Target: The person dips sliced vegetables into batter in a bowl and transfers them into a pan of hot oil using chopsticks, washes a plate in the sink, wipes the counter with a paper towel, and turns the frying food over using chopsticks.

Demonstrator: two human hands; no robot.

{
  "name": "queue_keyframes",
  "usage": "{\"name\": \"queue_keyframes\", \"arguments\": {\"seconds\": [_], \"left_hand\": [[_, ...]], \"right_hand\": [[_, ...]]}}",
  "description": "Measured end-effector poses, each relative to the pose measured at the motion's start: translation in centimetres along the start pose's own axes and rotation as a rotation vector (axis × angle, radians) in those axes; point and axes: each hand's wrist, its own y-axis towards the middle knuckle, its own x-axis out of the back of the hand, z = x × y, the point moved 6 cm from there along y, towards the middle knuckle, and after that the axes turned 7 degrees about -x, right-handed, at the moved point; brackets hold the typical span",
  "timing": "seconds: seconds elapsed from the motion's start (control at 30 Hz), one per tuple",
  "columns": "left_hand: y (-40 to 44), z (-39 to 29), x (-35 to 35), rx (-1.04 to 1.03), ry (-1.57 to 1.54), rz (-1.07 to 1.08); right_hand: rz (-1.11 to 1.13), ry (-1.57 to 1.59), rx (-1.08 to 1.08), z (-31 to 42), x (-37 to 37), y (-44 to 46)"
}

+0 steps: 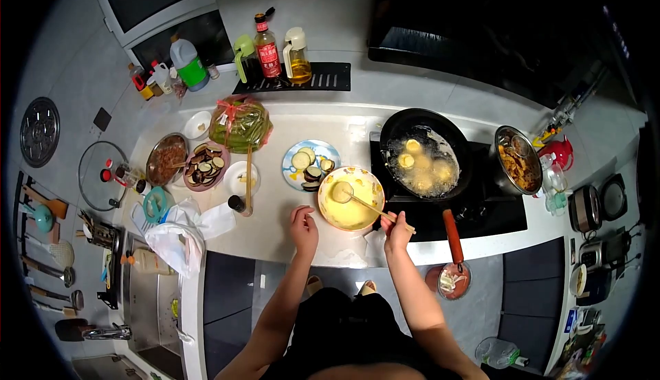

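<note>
My right hand (397, 231) grips a pair of chopsticks (375, 209) at the bowl's right edge. Their far ends reach into a patterned bowl (377, 189) of yellow batter (340, 213), at a round batter-coated slice (342, 192). My left hand (303, 229) is just left of the bowl, loosely curled, with nothing visible in it. Behind the bowl, a blue-and-white plate (289, 177) bears sliced eggplant (301, 160). In the black frying pan (405, 120) on the stove, several battered pieces (423, 163) sit in bubbling oil.
The pan's red handle (453, 237) sticks out past the counter's front edge. A metal bowl of fried pieces (517, 163) stands right of the stove. Leftward are a plate of eggplant pieces (206, 167), a mince bowl (167, 159), a bagged green vegetable (240, 124) and the sink (148, 304).
</note>
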Motion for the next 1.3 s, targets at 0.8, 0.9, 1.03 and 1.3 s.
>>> {"name": "queue_keyframes", "arguments": {"seconds": [0.8,0.9,1.03,1.3], "left_hand": [[-0.9,-0.9,-3.4,0.004,-0.093,0.093],[-0.7,-1.3,-3.4,-0.044,-0.072,0.079],[-0.6,-1.0,-3.8,-0.063,-0.07,0.072],[0.4,-2.7,-5.7,-0.083,-0.158,0.078]], "right_hand": [[-0.051,0.099,-0.088,0.5,7.2,-2.5],[-0.035,0.065,-0.089,0.4,7.2,-2.2],[0.04,0.2,-0.096,2.3,5.7,-3.5],[0.076,0.468,0.015,10.4,2.9,-1.7]]}}
